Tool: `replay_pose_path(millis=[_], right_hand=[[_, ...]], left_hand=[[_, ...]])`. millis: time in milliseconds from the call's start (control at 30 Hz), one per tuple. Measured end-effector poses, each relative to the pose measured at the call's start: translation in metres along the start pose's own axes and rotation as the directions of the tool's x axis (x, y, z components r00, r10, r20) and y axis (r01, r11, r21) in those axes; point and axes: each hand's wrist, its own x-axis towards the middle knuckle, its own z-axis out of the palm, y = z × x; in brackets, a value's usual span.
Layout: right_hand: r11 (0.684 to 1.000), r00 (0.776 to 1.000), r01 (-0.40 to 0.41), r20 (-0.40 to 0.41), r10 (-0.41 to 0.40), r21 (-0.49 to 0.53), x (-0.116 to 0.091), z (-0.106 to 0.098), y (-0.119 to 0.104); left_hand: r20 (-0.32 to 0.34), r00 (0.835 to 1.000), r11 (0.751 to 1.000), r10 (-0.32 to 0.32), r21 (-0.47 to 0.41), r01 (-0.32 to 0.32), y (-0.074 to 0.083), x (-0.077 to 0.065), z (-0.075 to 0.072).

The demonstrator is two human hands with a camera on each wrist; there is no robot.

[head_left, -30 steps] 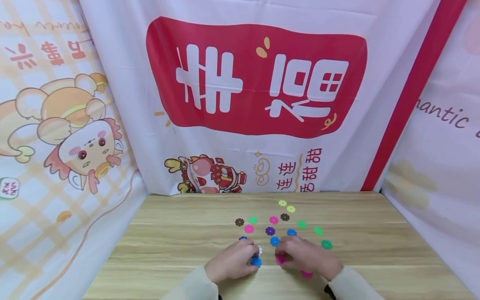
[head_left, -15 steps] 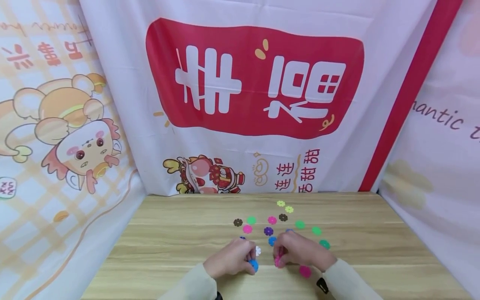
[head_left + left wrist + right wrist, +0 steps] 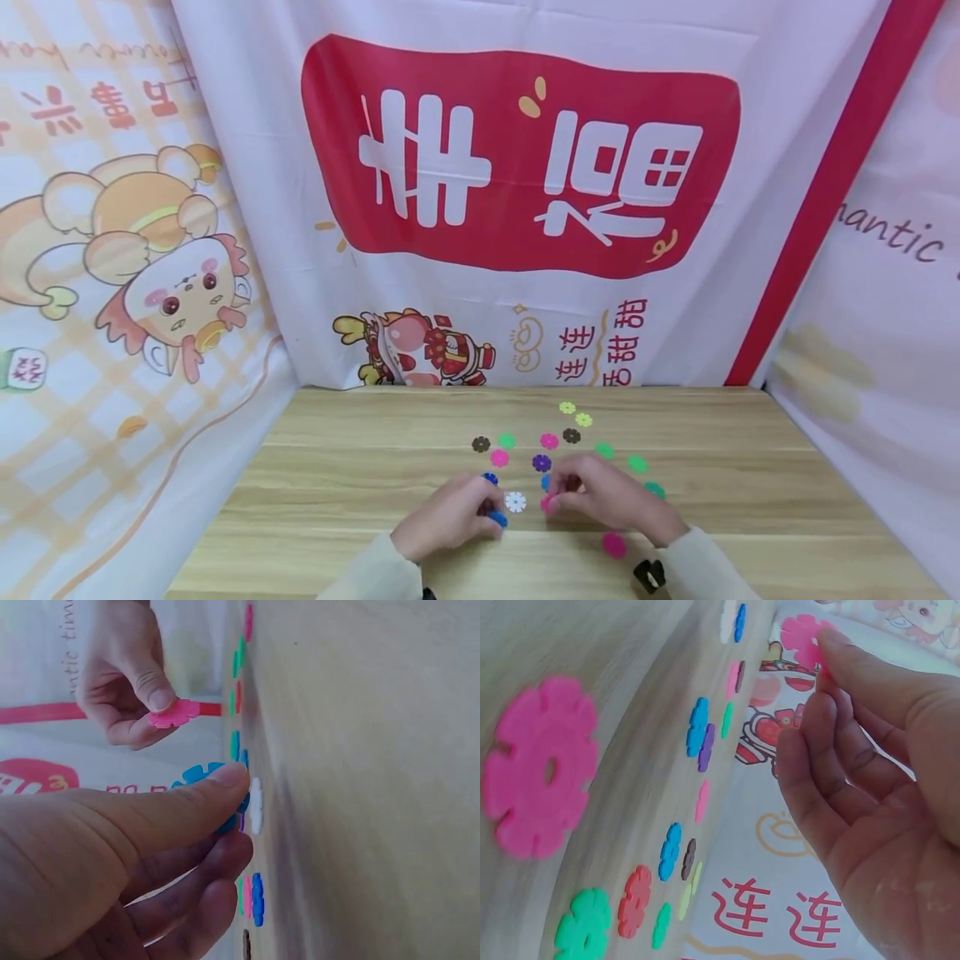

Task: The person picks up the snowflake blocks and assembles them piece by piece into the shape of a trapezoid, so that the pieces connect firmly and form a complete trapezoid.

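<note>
My left hand (image 3: pixel 452 517) pinches a blue snowflake disc (image 3: pixel 196 775) between thumb and index finger, the other fingers loosely curled below. My right hand (image 3: pixel 613 498) pinches a pink snowflake disc (image 3: pixel 801 639) at its edge; in the right wrist view it stands off the table. A white snowflake disc (image 3: pixel 515 502) lies flat between the hands. Just beyond the left hand is a dark blue disc (image 3: pixel 490 479). A blue disc (image 3: pixel 546 482) on the table is partly hidden by the right hand.
Several more discs lie scattered on the wooden table (image 3: pixel 322 475): purple (image 3: pixel 542 462), green (image 3: pixel 637 463), brown (image 3: pixel 481 444), yellow (image 3: pixel 567 407). A pink disc (image 3: pixel 614 546) lies near the right wrist, a red one (image 3: pixel 634 901) beyond it. Printed cloth (image 3: pixel 525 292) hangs behind the table.
Both hands have lifted their discs: the right went up and slightly left with the pink one. The left shifted left with the blue one, so the white disc now shows fully.
</note>
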Motion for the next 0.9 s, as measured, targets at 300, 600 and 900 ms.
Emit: replay_pose_path(millis=[300, 600, 900], right_hand=[[0.997, 0.995, 0.013, -0.099, -0.007, 0.070, 0.005, 0.004, -0.001], [0.994, 0.986, 0.011, -0.165, 0.006, 0.104, 0.005, 0.011, -0.003], [0.993, 0.981, 0.041, -0.192, -0.019, 0.114, 0.003, 0.011, -0.003]], left_hand=[[-0.064, 0.997, 0.981, -0.042, -0.191, 0.029, -0.008, -0.008, -0.013], [-0.010, 1.000, 0.964, -0.019, -0.264, 0.016, -0.007, -0.012, -0.018], [-0.045, 0.998, 0.930, -0.040, -0.366, 0.021, -0.009, -0.009, -0.009]])
